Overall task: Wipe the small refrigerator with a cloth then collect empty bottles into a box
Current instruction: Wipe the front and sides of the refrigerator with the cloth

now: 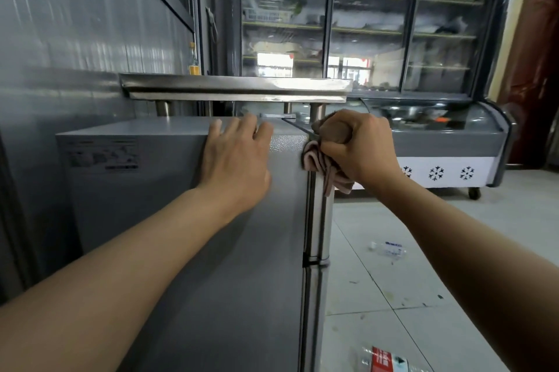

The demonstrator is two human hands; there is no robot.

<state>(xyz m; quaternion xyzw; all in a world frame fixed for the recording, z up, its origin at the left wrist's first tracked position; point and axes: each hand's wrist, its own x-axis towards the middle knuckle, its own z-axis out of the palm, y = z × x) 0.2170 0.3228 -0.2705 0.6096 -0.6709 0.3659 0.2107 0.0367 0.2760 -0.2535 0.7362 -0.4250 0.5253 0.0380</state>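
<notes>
Gripping a bunched pinkish-brown cloth, the right hand has its fingers curled tight around the fabric and presses it against the top front corner of the small grey refrigerator, just right of the picture's centre. Loose folds of the cloth hang below the fist, over the door edge. At 9 o'clock from that fist, the left hand lies flat with fingers spread and holding nothing, palm on the fridge's side panel and fingertips reaching over the top edge. A label sits on the panel farther toward 9 o'clock. Above the fridge, at 12 o'clock, runs a steel shelf, and behind it stands a glass-door display cooler. On the tiled floor lie two empty plastic bottles: one clear bottle at about 4 o'clock from the cloth, and a red-labelled bottle near the bottom edge at 5 o'clock
</notes>
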